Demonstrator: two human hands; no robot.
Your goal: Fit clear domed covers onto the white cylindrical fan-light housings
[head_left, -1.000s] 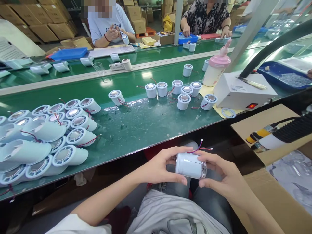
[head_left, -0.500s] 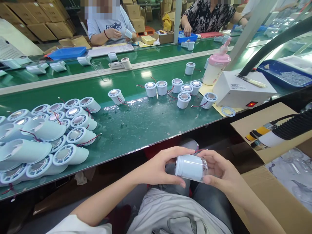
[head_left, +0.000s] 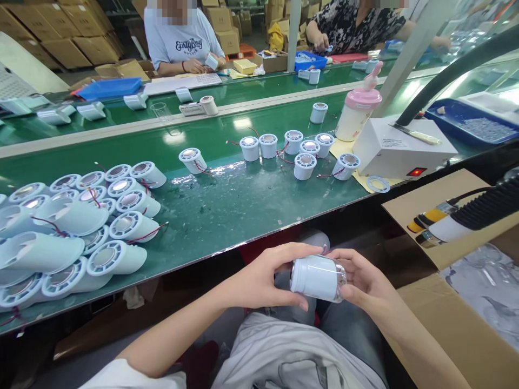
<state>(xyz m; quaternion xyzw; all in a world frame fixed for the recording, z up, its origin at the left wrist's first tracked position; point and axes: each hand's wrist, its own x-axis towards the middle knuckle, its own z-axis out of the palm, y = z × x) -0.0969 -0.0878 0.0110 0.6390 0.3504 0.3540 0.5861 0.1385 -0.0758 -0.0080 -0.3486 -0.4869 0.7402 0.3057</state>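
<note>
Above my lap, a light blue cylindrical housing (head_left: pixel 311 276) lies on its side between my hands, with a clear plastic cover (head_left: pixel 339 282) around its right part. My left hand (head_left: pixel 272 278) grips the blue end, thumb below and fingers over the top. The clear end is held by my right hand (head_left: pixel 365 281), its fingers behind and its thumb in front. A short wire shows above the housing near my left fingertips. Similar blue housings (head_left: pixel 117 256) with round metal discs and red-black wires are piled at the left of the green bench (head_left: pixel 227 216).
More housings (head_left: pixel 305 166) stand near the bench's middle. At right are a white box (head_left: pixel 405 146) with a lit red switch, a pink-lidded bottle (head_left: pixel 357 113) and a blue tray (head_left: pixel 478 121). A carton (head_left: pixel 430 308) with clear parts stands beside my right arm. Two co-workers sit opposite.
My hands keep hold of the housing and its clear cover, with only a slight shift. Across the bench, one co-worker's hands have lowered and the other's arm reaches out to the right.
</note>
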